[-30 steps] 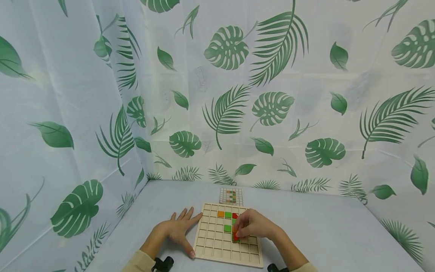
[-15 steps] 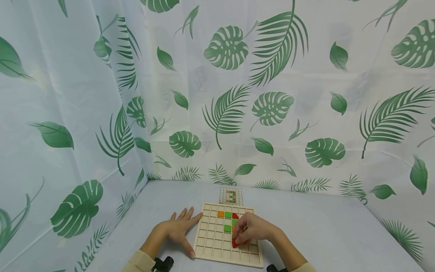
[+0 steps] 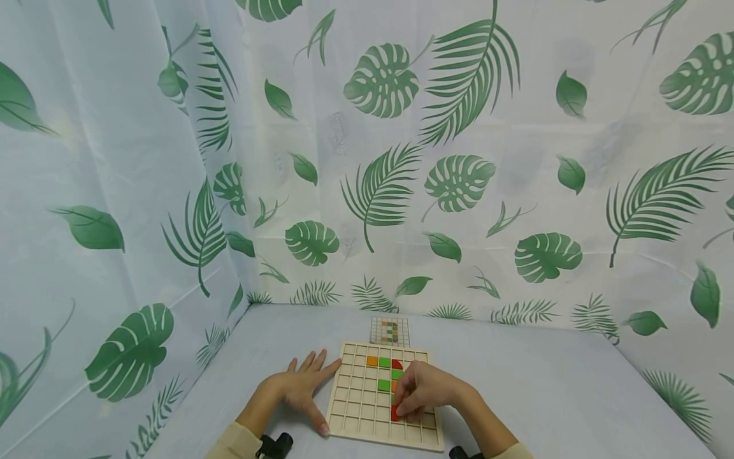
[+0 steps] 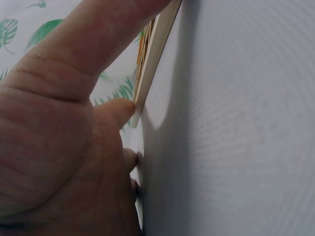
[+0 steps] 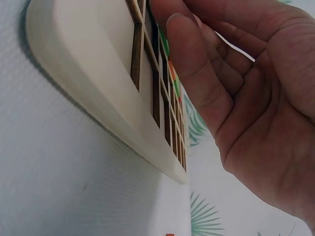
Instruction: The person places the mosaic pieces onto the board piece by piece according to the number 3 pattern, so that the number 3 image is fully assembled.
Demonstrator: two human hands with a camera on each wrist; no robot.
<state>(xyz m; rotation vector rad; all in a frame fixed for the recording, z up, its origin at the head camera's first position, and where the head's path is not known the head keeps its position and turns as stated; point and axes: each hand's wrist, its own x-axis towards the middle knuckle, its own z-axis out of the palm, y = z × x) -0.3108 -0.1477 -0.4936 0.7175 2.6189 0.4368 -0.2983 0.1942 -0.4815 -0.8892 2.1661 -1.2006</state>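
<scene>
A wooden grid board (image 3: 355, 422) lies on the table in the head view. My left hand (image 3: 301, 387) is spread flat at its left side, with the thumb and index finger at the board's edge (image 4: 153, 54). Over the board's right half, my right hand (image 3: 431, 386) pinches a red tile (image 3: 395, 414) between thumb and fingertips, low at a cell. Further up sit an orange tile (image 3: 373, 361), a green tile (image 3: 385, 362) and a red rounded tile (image 3: 397, 364). Another green tile (image 3: 383, 385) lies lower; my right fingers partly cover the tiles beside it.
Behind the board is a small card (image 3: 390, 331) printed with a grid and coloured squares. A leaf-patterned curtain (image 3: 401, 255) hangs at the back and left of the white table (image 3: 533, 382). Each wrist wears a black camera (image 3: 276, 445).
My right hand has moved slightly toward me with the red tile, from the upper cell to a lower one in the same column. My left hand has stayed put.
</scene>
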